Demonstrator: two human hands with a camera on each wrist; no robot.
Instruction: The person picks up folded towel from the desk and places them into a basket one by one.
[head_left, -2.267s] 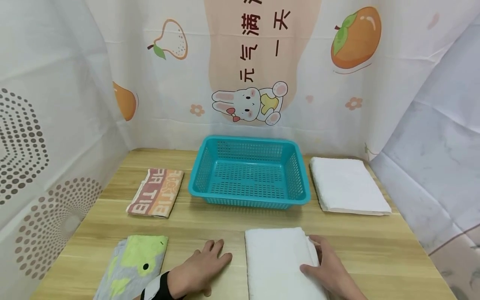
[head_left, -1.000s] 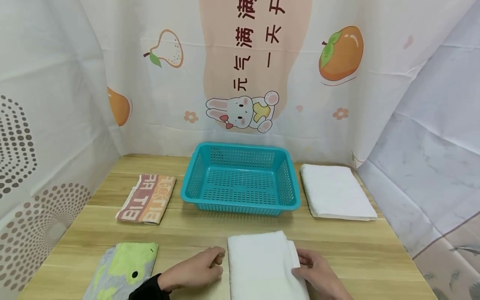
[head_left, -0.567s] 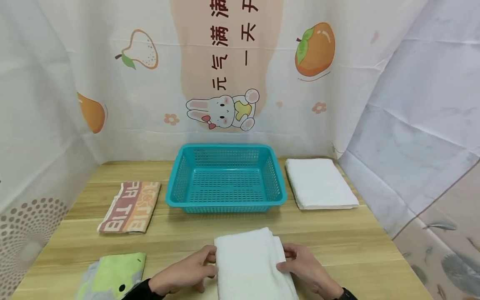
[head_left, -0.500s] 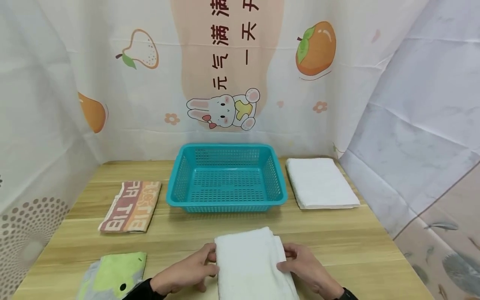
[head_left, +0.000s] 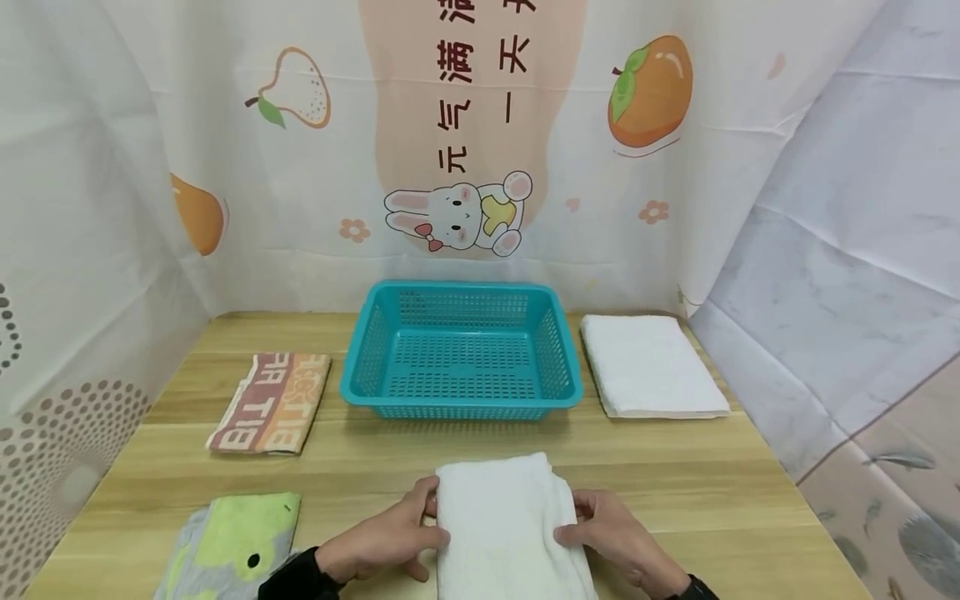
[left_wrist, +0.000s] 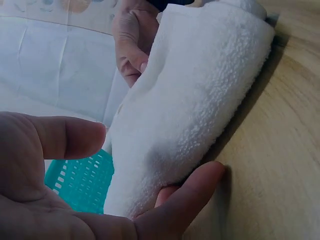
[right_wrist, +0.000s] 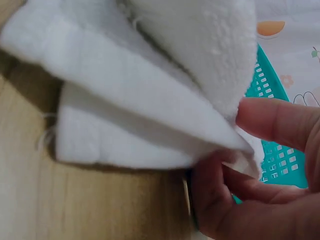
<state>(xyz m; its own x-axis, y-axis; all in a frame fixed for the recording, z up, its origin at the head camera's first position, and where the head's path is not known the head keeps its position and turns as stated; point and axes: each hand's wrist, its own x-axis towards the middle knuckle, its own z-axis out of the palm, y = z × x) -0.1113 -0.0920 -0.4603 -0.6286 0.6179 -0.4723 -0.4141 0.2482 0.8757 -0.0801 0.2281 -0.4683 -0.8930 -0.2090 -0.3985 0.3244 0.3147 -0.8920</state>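
A folded white towel [head_left: 498,529] lies at the front middle of the table. At its right edge the right hand [head_left: 618,542] pinches the layers; in the right wrist view the thumb [right_wrist: 272,120] is on top and the fingers curl under the loose layers of the towel [right_wrist: 125,95]. The left hand [head_left: 386,537] is at the towel's left edge, fingertips touching it. In the left wrist view the left thumb [left_wrist: 75,137] stands apart from the towel [left_wrist: 195,85], while a finger [left_wrist: 195,195] reaches along its lower edge.
A teal basket [head_left: 461,412] stands at the back middle. Another folded white towel [head_left: 652,367] lies to its right, a pink and orange patterned cloth [head_left: 270,404] to its left. A green and grey cloth [head_left: 236,546] is at the front left. Curtains [head_left: 315,217] hang behind.
The left hand has moved right, from the bare table to the towel's left edge. The right hand remains at the right edge. The head view has shifted.
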